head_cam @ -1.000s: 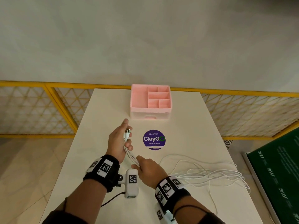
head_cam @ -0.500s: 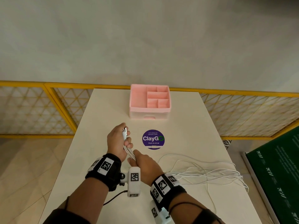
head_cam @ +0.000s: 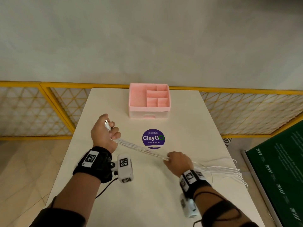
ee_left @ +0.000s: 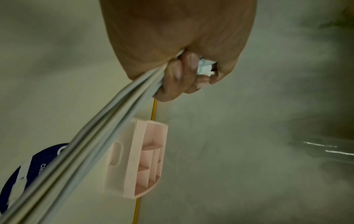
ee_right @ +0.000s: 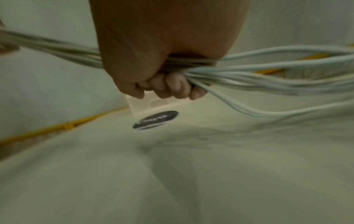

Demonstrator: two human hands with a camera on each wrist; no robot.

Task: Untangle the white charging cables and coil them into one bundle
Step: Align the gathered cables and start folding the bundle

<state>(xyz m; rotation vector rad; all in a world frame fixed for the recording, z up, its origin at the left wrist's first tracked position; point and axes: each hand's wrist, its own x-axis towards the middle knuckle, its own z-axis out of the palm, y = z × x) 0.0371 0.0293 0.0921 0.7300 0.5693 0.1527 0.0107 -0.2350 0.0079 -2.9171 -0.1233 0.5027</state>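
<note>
Cream-white table (head_cam: 164,194), rectangular, long axis running away from the camera. Far end meets a yellow metal railing (head_cam: 49,83) with panels of triangular lattice mesh on both sides of the table. Behind the railing, a plain grey-white wall (head_cam: 147,38), matte, faintly mottled. Floor (head_cam: 24,169) at left: beige tiles with thin joints. At right edge, a dark green board (head_cam: 278,169) with white printing, too small to read, in a pale frame. Light is soft and even, with faint shadows on the tabletop.
</note>
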